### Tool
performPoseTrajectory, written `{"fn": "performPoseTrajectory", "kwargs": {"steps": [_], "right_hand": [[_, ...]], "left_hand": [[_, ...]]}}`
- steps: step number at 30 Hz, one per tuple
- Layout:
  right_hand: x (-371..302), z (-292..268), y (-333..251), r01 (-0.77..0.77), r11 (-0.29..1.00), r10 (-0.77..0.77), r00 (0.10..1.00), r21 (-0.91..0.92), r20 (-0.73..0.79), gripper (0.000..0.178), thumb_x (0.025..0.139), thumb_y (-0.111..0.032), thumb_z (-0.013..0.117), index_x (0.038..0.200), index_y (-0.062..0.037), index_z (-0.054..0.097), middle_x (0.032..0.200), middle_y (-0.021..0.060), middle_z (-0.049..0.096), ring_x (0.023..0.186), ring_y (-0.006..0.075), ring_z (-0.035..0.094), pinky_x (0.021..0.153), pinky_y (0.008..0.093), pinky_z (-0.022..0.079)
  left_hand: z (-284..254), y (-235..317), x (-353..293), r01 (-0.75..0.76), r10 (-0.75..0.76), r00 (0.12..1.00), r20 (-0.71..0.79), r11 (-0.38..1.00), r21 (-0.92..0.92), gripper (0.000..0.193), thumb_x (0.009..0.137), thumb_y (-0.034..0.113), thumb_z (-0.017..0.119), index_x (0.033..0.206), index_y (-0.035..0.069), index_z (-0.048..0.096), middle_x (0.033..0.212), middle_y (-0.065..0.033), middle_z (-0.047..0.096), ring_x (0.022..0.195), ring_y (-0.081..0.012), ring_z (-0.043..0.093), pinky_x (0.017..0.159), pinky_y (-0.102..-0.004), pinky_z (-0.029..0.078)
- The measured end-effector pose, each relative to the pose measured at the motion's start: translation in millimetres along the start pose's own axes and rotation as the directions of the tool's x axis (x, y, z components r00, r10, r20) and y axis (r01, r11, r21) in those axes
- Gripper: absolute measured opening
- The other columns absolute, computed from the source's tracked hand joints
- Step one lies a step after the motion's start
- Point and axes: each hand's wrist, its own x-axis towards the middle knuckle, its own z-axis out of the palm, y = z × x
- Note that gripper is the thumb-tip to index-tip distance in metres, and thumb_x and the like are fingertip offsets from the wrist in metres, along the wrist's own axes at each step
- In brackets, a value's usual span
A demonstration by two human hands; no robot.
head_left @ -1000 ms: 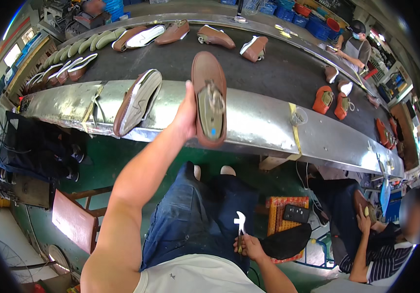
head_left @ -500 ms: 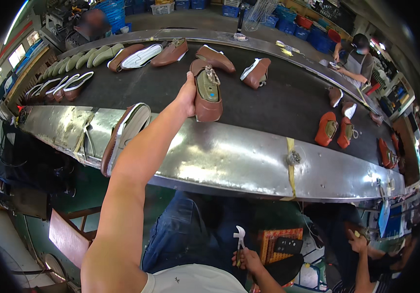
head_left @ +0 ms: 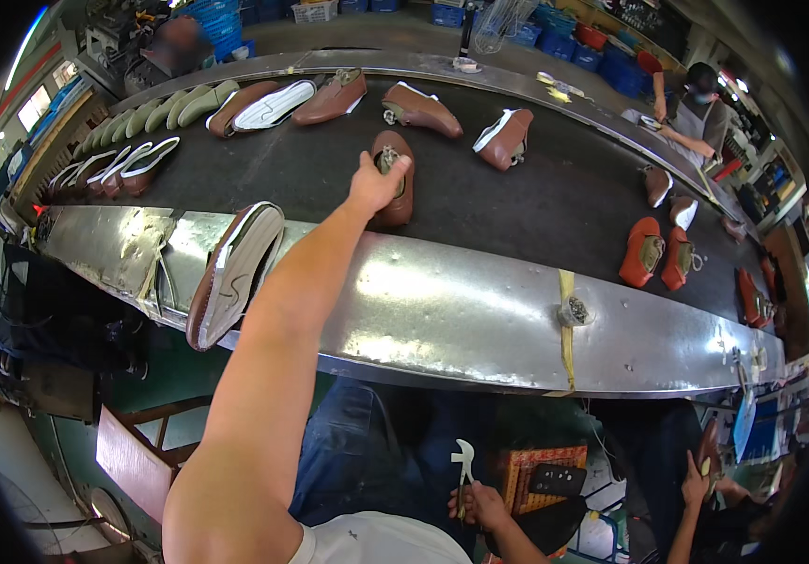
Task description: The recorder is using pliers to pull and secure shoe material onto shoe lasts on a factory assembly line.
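Note:
My left hand (head_left: 374,184) is closed on a brown leather shoe (head_left: 404,202) at the near side of the dark belt, its thumb by the shoe's opening. The shoe sits sole down, one end toward me. Low in front of me, my right hand (head_left: 487,508) grips a claw hammer (head_left: 463,455) by its handle, head up. Beside my left forearm, a brown shoe with a pale sole (head_left: 235,273) leans on its side over the metal ledge (head_left: 442,301). Farther back on the belt lie another brown shoe (head_left: 428,113) and a white-edged one (head_left: 506,138).
Several green shoe lasts (head_left: 179,108) and white-edged brown shoes (head_left: 146,164) line the belt's left. Reddish shoes (head_left: 642,254) stand to the right. A small cup of metal bits (head_left: 573,311) sits on the ledge. A co-worker (head_left: 696,117) works across the belt; another person's hand (head_left: 696,479) shows at lower right.
My left hand has turned the shoe from tilted, opening toward me, to sole down on the belt, slightly farther away. The hammer stays in my right hand. The belt's shoes appear shifted slightly right.

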Motion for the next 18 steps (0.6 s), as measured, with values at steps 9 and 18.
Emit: {"fn": "performPoseTrajectory", "kwargs": {"steps": [9,18], "right_hand": [[-20.1,12.3,39.4,0.046,0.997,-0.044,0.998,0.059,-0.047,0.061,0.111,-0.047,0.028,0.119,0.0048,0.060,0.097,0.0140,0.073,0.077,0.0205,0.073,0.048,0.0231,0.042],[-35.1,35.4,80.9,0.051,0.998,-0.051,0.999,-0.030,-0.018,0.068,0.108,-0.055,0.029,0.119,0.0043,0.061,0.098,0.0137,0.073,0.079,0.0223,0.074,0.049,0.0239,0.043]], "left_hand": [[-182.7,27.1,-51.4,0.035,-0.247,0.967,0.060,0.361,0.932,0.108,0.067,0.057,0.084,0.153,0.008,0.041,0.164,-0.0190,0.027,0.151,-0.0393,0.026,0.113,-0.0642,0.029],[-254.2,-63.7,-83.2,-0.010,-0.085,0.871,0.483,0.982,0.191,0.074,0.084,0.046,0.080,0.139,0.001,0.060,0.121,-0.0170,0.070,0.109,-0.0230,0.066,0.098,-0.0365,0.050]]}}
